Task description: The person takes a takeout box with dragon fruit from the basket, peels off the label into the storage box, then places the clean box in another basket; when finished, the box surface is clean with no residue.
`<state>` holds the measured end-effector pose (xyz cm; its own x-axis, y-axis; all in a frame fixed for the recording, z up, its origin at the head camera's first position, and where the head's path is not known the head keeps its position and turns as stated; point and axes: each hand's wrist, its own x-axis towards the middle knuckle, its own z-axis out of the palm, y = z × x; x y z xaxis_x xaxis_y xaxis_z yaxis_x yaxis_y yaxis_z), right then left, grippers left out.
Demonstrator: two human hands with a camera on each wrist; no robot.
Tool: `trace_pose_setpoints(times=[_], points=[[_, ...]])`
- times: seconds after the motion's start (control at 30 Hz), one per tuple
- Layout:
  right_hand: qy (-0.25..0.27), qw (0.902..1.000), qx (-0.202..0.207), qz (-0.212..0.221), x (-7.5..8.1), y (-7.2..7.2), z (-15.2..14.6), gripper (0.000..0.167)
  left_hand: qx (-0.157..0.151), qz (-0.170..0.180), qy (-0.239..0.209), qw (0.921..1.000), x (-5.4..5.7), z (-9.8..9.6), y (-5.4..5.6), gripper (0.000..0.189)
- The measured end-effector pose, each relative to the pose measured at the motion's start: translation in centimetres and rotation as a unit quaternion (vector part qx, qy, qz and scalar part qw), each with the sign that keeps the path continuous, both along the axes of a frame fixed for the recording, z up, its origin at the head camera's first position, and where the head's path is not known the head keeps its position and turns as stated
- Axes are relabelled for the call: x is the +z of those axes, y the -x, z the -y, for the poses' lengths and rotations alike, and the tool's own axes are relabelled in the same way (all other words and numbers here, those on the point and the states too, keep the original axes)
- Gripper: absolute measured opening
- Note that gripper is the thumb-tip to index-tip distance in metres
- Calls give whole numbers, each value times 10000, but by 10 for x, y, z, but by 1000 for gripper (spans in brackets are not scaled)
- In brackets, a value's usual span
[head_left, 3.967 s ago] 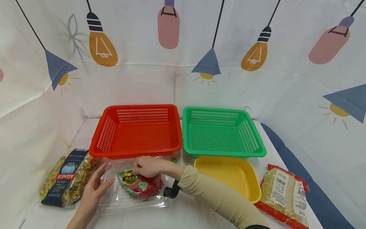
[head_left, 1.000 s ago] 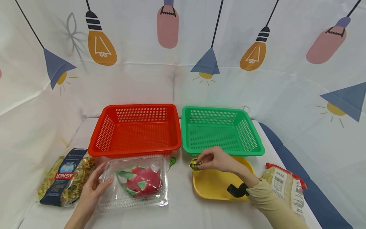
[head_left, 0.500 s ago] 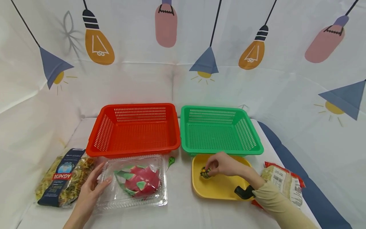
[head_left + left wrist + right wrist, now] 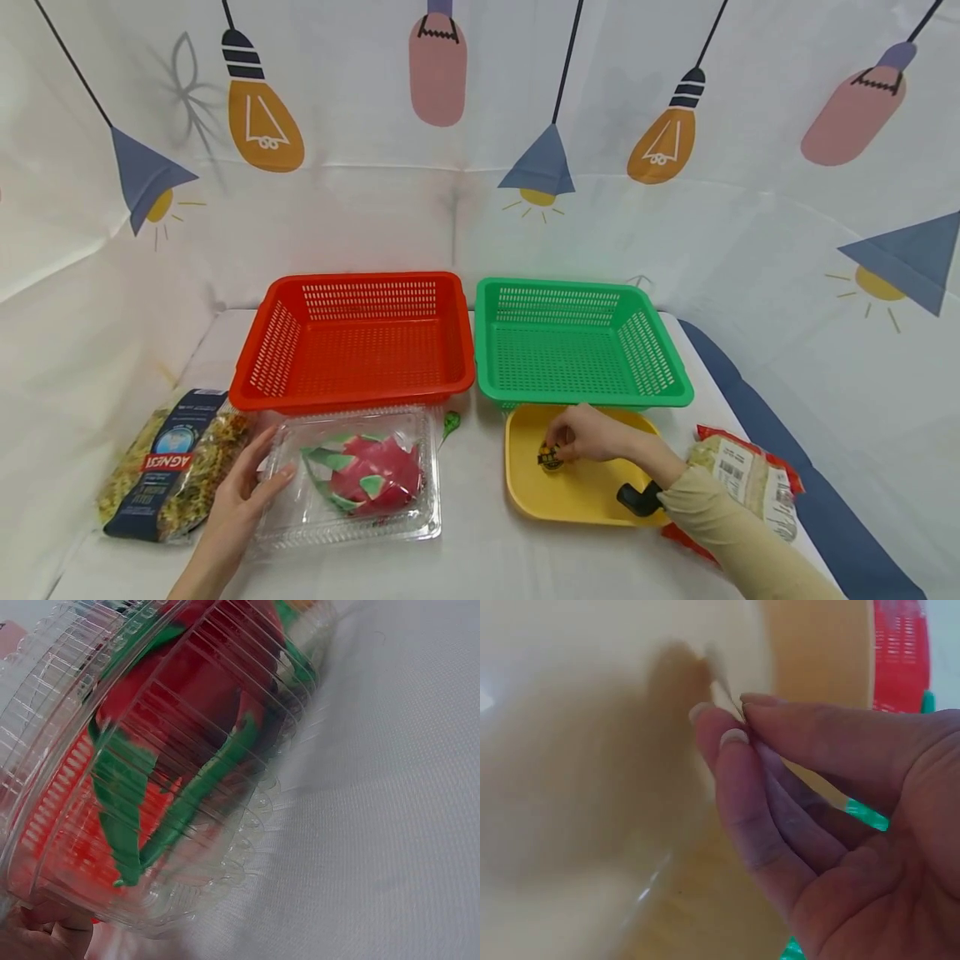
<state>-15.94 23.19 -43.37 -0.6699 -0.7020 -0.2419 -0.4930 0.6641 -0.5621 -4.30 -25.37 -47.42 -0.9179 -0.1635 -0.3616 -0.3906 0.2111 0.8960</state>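
A clear plastic clamshell box lies on the white table, with a red dragon fruit with green leaf tips inside, plus other green and red pieces partly hidden under it. My left hand rests at the box's left side, thumb over the lid's edge and fingers along the wall. Over the yellow tray, my right hand pinches a small round black-and-yellow sticker between thumb and fingertips. In the right wrist view the sticker shows as a thin edge, close above the tray's floor.
A red basket and a green basket stand side by side behind. A bag of pasta lies at the left. At the right, a red-edged bag sits partly behind the right arm. A small green piece lies beside the box.
My right hand has gone from the box lid to the yellow tray, carrying the sticker off the lid, then slightly further in over the tray. The left hand has stayed at the box.
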Motion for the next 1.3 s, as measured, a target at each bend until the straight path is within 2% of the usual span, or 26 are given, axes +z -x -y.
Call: trace_pose_setpoints(times=[0.17,0.43,0.6,0.8,1.07,1.3], points=[[-106,9999,87,-35,-4,1,-1,12,8,30,27,10000,0,0,-1,92],[-358,9993,-26,122,-9,2,-1,11,5,79,-7,10000,0,1,-2,92],[-476,9986,-19,217,-13,3,-1,12,-14,-17,55,10000,-1,0,-2,90],[-591,9982,66,73,-18,3,2,12,-65,-226,57,9997,-3,2,-2,85],[-987,9951,47,-90,-22,-4,12,23,-111,-185,24,9998,-2,2,0,85],[-723,9974,-34,-31,-23,-1,7,24,-88,-120,29,9999,0,2,0,85]])
